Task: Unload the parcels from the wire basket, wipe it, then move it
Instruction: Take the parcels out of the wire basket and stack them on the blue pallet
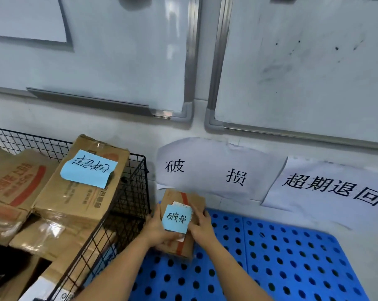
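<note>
Left grip (156, 228) and right grip (202, 224) clasp opposite long sides of the small parcel (197, 201), long axis toward the wall, over the blue pallet (292, 246) just right of the wire basket (127, 192).

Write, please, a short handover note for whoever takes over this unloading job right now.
Left hand and right hand: both grip one small parcel with a blue note, over the blue pallet below the wall sign.
Wire basket, at the left: several cardboard parcels still inside.
Done: this one parcel is out.
Left: set it down, unload the rest, wipe the basket, move it.
</note>
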